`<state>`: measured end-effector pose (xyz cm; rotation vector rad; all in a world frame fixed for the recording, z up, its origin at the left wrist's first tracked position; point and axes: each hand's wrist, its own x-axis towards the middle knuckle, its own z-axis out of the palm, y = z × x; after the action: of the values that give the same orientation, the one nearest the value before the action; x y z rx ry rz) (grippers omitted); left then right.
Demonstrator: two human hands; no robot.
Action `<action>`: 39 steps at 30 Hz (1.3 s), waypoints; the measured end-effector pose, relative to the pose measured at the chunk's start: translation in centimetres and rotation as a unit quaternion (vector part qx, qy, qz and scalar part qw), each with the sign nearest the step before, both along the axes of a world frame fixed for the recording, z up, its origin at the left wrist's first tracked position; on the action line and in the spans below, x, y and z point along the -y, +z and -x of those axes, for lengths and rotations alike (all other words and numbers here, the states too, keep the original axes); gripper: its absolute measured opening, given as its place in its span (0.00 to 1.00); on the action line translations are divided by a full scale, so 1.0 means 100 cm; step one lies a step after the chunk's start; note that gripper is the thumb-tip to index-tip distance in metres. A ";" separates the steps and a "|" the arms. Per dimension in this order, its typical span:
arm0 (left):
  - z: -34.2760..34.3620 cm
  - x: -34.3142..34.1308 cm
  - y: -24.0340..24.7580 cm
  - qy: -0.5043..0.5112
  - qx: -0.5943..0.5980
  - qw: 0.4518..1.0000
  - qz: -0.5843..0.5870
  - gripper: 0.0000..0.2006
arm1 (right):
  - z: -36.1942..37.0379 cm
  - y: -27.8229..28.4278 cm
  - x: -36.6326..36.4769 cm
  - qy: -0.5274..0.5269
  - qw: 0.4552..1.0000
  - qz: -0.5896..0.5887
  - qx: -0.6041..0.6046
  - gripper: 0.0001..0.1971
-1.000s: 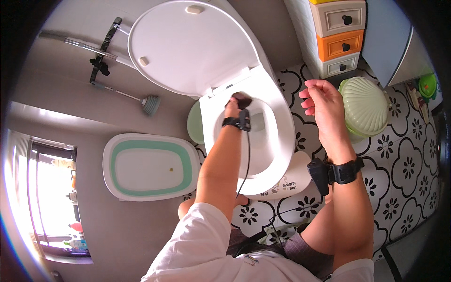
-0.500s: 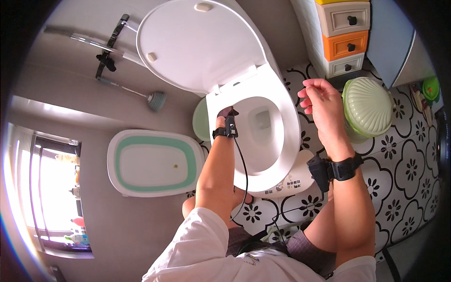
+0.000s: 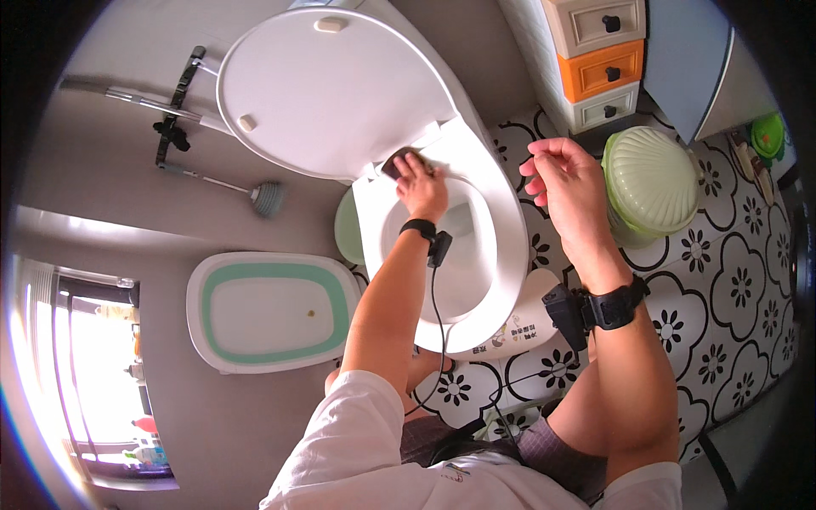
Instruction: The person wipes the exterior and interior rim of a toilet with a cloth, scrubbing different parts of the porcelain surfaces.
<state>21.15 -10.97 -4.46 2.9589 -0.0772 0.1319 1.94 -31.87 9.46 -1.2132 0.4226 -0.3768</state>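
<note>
The toilet (image 3: 507, 255) stands before me with its seat lid (image 3: 340, 93) raised. My left hand (image 3: 422, 191) presses a dark brown cloth (image 3: 393, 163) onto the white surface at the back of the bowl, beside the lid's hinge. The fingers lie over the cloth and hide part of it. My right hand (image 3: 568, 191) hangs in the air right of the bowl, near the pale green lidded bin (image 3: 650, 183). Its fingers are loosely bent and apart, with nothing in them. Black straps with small boxes circle both wrists.
A white and mint-green folding tub (image 3: 194, 314) is at the left. A round brush (image 3: 268, 199) and other handles hang on a wall rack (image 3: 180, 98). A drawer unit (image 3: 599, 72) stands at the far right. A beige mat (image 3: 531, 319) lies at the toilet's base.
My left hand has moved from inside the bowl's left rim up to the back near the hinge, taking the cloth along. The right hand stays nearly still; the view has shifted slightly.
</note>
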 end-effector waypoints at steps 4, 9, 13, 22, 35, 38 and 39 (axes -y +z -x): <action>0.017 0.050 -0.005 -0.168 0.011 0.986 -0.009 0.35 | -0.001 0.000 -0.003 -0.001 1.000 0.005 0.011 0.07; 0.038 0.087 0.000 -0.319 0.016 0.947 -0.019 0.33 | 0.001 -0.006 0.005 -0.004 1.000 -0.003 0.006 0.07; -0.005 0.062 0.003 -0.143 0.003 0.986 -0.086 0.36 | 0.002 -0.002 0.004 -0.008 1.000 -0.005 0.008 0.07; 0.027 0.072 0.001 -0.250 0.017 0.965 -0.077 0.32 | 0.001 -0.001 0.011 -0.021 0.999 -0.013 0.026 0.07; 0.041 0.039 -0.040 -0.366 0.103 0.893 -0.242 0.35 | 0.001 0.000 -0.005 0.009 0.999 -0.033 0.028 0.06; 0.019 0.075 0.005 -0.211 -0.054 0.969 -0.119 0.35 | 0.003 -0.003 0.010 -0.019 1.000 -0.009 0.015 0.06; 0.007 0.060 0.012 -0.170 -0.058 0.978 -0.109 0.35 | 0.002 -0.001 0.001 -0.012 1.000 -0.003 0.022 0.06</action>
<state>20.45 -16.97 -3.31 3.1046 -0.6136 -0.1025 1.74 -31.98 9.41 -1.1920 0.4008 -0.4211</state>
